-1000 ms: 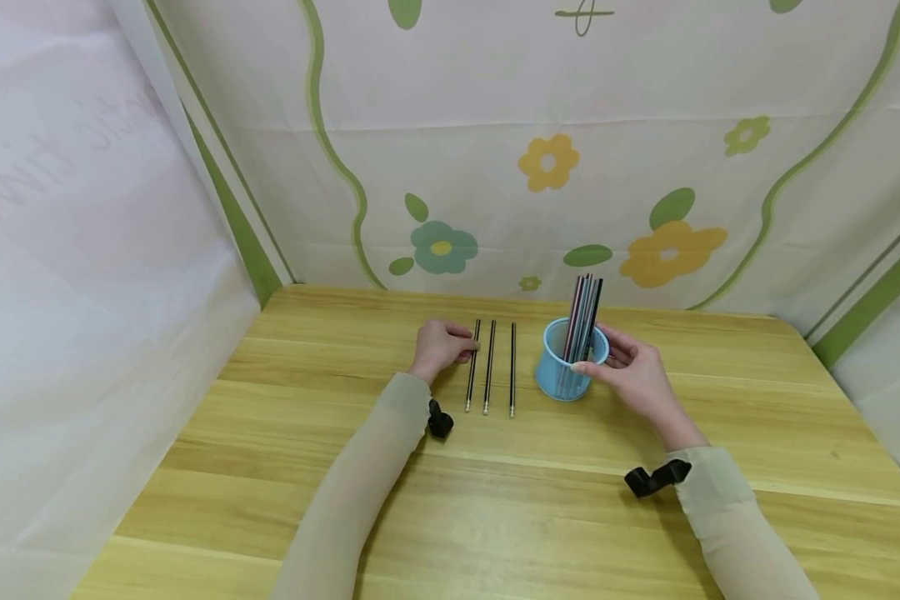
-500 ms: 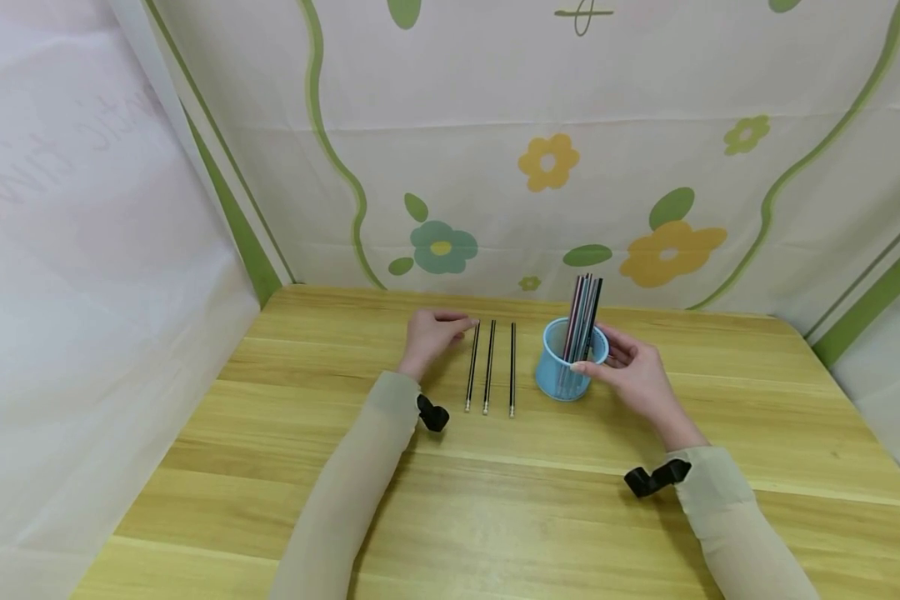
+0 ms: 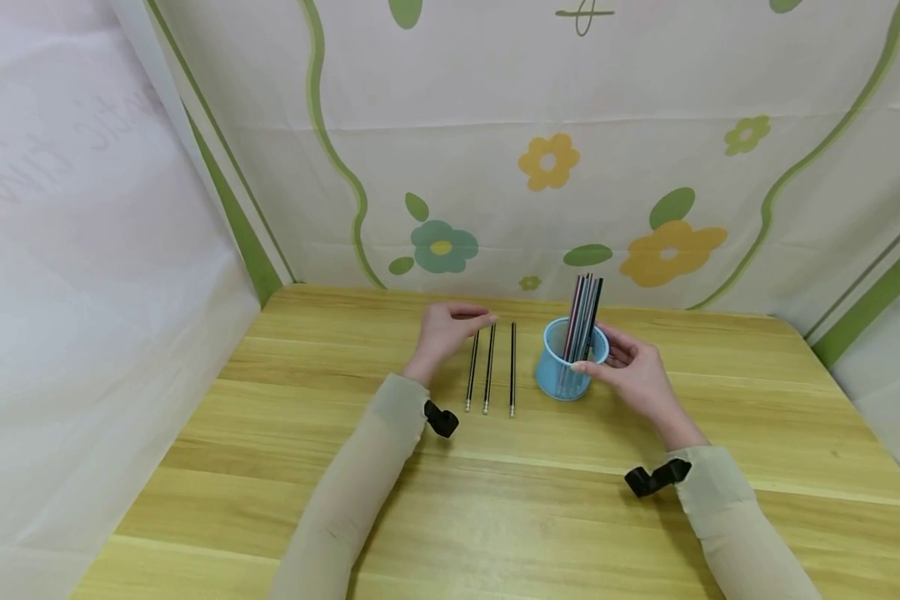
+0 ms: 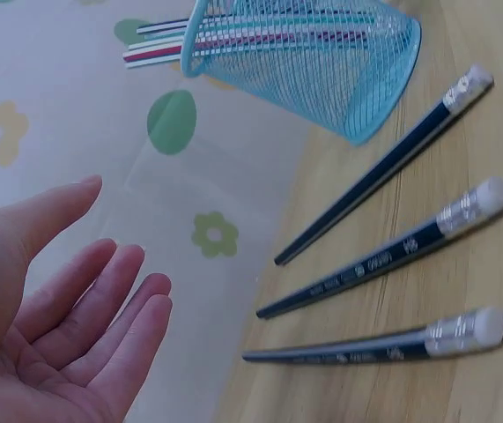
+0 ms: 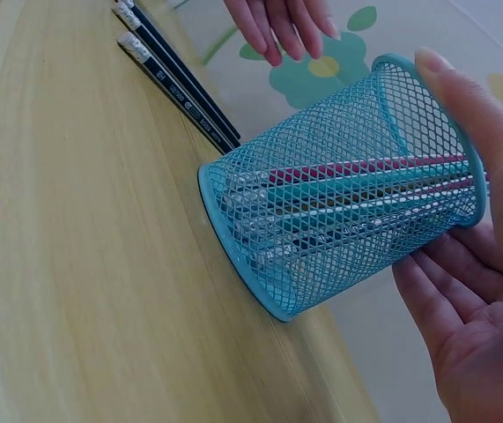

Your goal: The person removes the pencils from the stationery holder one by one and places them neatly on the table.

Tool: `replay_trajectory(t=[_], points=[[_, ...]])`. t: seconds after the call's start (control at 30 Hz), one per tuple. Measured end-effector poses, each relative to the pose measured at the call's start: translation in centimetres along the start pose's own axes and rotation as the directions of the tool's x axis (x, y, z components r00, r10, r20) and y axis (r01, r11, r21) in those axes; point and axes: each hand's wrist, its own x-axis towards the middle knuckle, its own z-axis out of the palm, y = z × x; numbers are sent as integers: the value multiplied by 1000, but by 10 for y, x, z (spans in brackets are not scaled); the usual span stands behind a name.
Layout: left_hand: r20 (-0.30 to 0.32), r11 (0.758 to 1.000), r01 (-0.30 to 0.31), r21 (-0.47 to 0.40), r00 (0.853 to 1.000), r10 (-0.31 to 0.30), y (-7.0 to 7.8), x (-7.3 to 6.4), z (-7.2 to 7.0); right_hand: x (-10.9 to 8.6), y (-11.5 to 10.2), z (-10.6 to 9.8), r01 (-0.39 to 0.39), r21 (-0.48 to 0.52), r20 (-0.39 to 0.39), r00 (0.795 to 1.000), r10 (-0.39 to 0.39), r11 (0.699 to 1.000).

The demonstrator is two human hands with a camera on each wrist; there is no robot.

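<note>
Three dark pencils with white erasers lie side by side on the wooden table: a left pencil (image 3: 472,371), a middle pencil (image 3: 489,371) and a right pencil (image 3: 513,367). My left hand (image 3: 442,333) hovers over the far ends of the left and middle ones. In the left wrist view its thumb (image 4: 66,207) and fingers are apart, with nothing between them. My right hand (image 3: 637,383) grips a light blue mesh pencil cup (image 3: 555,379) by its rim, thumb on the near side. Several coloured pencils (image 5: 348,185) stand in the cup, eraser ends down, leaning to the right.
A white curtain (image 3: 487,183) printed with flowers hangs behind the table's far edge (image 3: 360,292). Another pale curtain (image 3: 105,292) hangs on the left. Wood tabletop (image 3: 540,517) stretches in front of the pencils and cup.
My left hand has moved from the middle of the left pencil to its far end, then right toward the middle pencil's far end. The right hand and the pencil cup have stayed still.
</note>
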Motion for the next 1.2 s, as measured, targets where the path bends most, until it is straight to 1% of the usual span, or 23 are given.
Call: replay_trajectory(t=[0.1, 0.2, 0.37, 0.53, 0.67, 0.83, 0.97, 1.07, 1.2], points=[[15, 999, -27, 27, 1000, 27, 5, -4, 6, 0, 1, 0, 5, -1, -2, 1000, -5, 1000], [32, 998, -43, 37, 999, 42, 11, -7, 12, -1, 1, 0, 9, -2, -4, 1000, -9, 1000], [53, 998, -68, 17, 996, 67, 21, -14, 23, -1, 2, 0, 13, -9, -8, 1000, -13, 1000], [73, 994, -106, 5, 992, 105, 26, -16, 35, -1, 2, 1, 21, -9, -8, 1000, -21, 1000], [86, 993, -118, 15, 989, 117, 29, -14, 43, -1, 2, 1, 24, -2, -5, 1000, -24, 1000], [101, 990, -141, 23, 985, 138, 36, -10, 53, -2, 2, 1, 19, -5, -6, 1000, -19, 1000], [124, 989, -144, 37, 983, 138, 40, -5, 62, -2, 1, 1, 21, -6, -3, 1000, -21, 1000], [149, 988, -141, 57, 980, 132, 41, -1, 68, -2, 1, 1, 25, -1, 0, 1000, -25, 1000], [178, 984, -157, 88, 974, 140, 40, 5, 74, -2, 1, 1, 25, 4, 1, 1000, -25, 1000]])
